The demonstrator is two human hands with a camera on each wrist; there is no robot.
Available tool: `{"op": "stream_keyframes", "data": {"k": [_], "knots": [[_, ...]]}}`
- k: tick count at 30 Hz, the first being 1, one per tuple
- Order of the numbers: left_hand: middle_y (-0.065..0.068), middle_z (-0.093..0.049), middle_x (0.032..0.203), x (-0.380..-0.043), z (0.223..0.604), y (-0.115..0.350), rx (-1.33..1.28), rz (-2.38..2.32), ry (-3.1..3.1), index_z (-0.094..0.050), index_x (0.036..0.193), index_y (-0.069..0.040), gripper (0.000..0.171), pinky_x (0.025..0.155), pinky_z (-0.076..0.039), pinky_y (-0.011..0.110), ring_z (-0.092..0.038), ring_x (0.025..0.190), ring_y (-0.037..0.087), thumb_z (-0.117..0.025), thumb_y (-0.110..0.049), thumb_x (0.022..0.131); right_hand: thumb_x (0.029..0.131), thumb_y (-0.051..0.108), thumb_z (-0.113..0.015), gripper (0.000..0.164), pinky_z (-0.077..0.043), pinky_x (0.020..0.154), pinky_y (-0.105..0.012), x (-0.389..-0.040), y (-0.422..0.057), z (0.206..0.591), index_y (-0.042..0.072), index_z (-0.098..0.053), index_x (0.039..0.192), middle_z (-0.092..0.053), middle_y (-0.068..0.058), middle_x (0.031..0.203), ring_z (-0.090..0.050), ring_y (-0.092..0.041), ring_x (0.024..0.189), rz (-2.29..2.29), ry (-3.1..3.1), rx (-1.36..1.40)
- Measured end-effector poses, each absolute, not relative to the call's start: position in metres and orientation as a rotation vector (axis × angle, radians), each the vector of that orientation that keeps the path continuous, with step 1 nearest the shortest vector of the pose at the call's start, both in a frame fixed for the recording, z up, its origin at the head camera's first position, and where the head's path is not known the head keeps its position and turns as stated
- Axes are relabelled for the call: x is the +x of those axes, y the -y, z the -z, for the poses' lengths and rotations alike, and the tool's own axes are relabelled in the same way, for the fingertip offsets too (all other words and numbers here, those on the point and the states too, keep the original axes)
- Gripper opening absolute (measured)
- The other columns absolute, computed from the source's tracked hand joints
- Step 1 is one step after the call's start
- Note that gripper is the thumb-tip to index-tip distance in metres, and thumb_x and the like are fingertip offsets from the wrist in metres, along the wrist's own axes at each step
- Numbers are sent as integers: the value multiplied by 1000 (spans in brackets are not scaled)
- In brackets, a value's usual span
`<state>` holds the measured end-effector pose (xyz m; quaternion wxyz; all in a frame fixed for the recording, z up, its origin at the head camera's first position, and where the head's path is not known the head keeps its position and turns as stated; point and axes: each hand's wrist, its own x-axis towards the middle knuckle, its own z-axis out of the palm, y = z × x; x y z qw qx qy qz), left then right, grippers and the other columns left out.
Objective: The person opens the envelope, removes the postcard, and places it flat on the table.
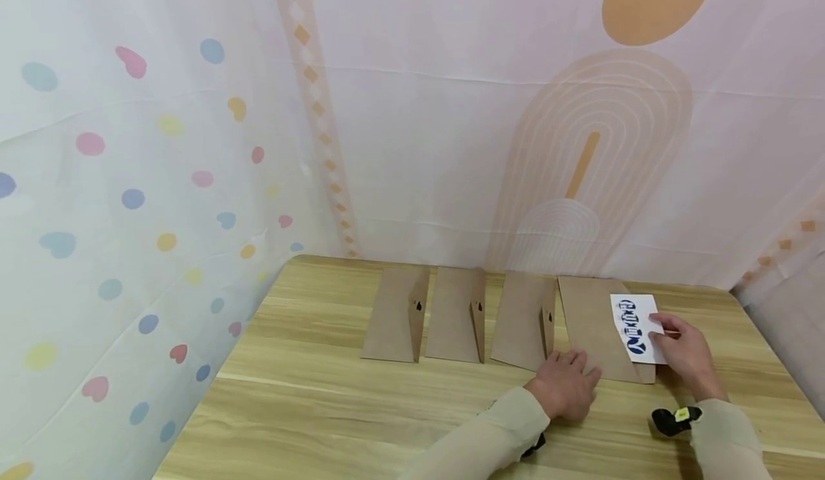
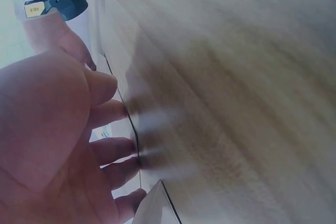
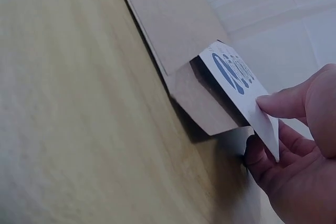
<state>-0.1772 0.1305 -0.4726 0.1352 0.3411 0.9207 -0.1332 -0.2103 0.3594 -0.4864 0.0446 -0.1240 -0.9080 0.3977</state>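
A white card with blue printing (image 1: 635, 328) is pinched between the thumb and fingers of my right hand (image 1: 688, 351). It overlaps the right end of a flat brown paper envelope (image 1: 589, 322). In the right wrist view the card (image 3: 236, 82) slants over the envelope's opened flap (image 3: 205, 103), its far end at the envelope's mouth. My left hand (image 1: 566, 385) lies palm down at the near edge of the same envelope, fingers extended. The left wrist view shows those fingertips (image 2: 123, 150) along the envelope's edge, close over the wood.
Three more brown envelopes (image 1: 394, 315), (image 1: 454, 315), (image 1: 522, 319) lie in a row to the left, their right-hand flaps raised and bearing small black marks. The wooden table (image 1: 309, 408) ends at a patterned cloth backdrop (image 1: 412, 143). A black wrist camera (image 1: 673, 420) sits on my right wrist.
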Motion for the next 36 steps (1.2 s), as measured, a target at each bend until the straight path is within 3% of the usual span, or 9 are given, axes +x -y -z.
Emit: {"op": "stream_keyframes", "data": {"k": [17,27,36], "knots": [[-20,-20,160,-178,472,-131,977,406,-2679,-22,153,-49,48,118,-20,26,-16,147,-1,-27,-52,105,97,5,-53,42,-37,76,-32,-207,-367,483,-9,-50,136,-49,-36,130,-52,-45,110,-1178,2782,-349],[-20,-19,160,-178,473,-131,982,420,-2665,-21,153,-49,50,118,-19,26,-15,147,-1,-28,-54,104,97,6,-51,45,-39,85,-47,-205,-369,485,-9,-46,140,-44,-36,136,-48,-49,115,-1232,2779,-402],[-21,-17,161,-177,474,-131,974,407,-2671,-20,153,-50,51,118,-19,26,-14,148,-1,-30,-58,103,98,9,-53,44,-35,75,-29,-203,-373,485,-9,-48,139,-47,-36,133,-51,-43,110,-1204,2781,-399]]}}
